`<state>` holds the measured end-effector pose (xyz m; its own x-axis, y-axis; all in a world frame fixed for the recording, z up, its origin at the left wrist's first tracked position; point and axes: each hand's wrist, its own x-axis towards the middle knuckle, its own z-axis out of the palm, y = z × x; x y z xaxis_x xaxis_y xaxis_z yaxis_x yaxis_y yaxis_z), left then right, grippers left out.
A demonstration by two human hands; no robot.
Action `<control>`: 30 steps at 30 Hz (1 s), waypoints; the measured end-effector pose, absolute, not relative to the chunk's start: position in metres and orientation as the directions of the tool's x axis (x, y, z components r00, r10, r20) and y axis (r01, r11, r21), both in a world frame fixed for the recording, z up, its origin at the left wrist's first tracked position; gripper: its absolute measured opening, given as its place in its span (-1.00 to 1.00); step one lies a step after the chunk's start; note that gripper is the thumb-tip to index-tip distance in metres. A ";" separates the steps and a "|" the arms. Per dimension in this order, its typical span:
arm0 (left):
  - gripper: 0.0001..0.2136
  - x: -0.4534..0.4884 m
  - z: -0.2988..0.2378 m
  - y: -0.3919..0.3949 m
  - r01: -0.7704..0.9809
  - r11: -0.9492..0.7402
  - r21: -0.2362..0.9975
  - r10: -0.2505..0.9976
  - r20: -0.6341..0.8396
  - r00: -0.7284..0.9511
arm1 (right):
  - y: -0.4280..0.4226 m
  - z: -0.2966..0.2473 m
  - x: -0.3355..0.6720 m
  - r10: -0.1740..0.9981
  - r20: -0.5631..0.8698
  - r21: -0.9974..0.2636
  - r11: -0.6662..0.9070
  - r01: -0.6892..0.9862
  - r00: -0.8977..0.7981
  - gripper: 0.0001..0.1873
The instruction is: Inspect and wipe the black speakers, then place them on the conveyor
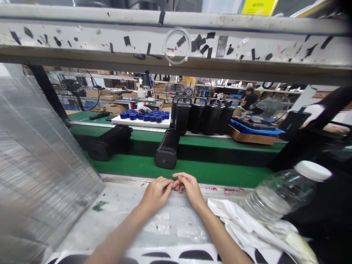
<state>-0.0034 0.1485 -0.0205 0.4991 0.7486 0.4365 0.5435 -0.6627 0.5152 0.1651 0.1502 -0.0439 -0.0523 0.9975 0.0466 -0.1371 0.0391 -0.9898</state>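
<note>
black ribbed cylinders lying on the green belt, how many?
2. One black ribbed cylinder lies left, crosswise; the other black ribbed cylinder lies centre, end toward the camera, just beyond the left hand and right hand. More may be hidden.

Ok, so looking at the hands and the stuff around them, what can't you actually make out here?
- Head view: whether the left hand and right hand pinch anything; the curled fingertips meet and cover it.
- The plastic bottle: its base is hidden behind the white cloth.
- The clear sheet at left: blurred and cut off by the picture's edge.
- The blue caps on the far tray: too small to tell details.
- The black cylinder on the green belt: its end marking is unreadable.
</note>
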 end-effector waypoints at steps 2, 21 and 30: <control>-0.85 -0.004 -0.021 0.148 0.544 -0.659 0.520 0.752 0.435 0.496 | 0.150 -0.044 0.165 0.997 0.050 -0.990 0.042 -0.132 -0.051 -0.69; -0.81 -0.004 -0.024 0.150 0.535 -0.655 0.534 0.755 0.431 0.493 | 0.151 -0.042 0.166 0.999 0.023 -0.983 0.015 -0.185 -0.040 -0.69; -0.72 -0.004 -0.022 0.149 0.520 -0.679 0.518 0.734 0.463 0.497 | 0.152 -0.043 0.164 1.000 0.011 -0.979 0.008 -0.203 -0.014 -0.68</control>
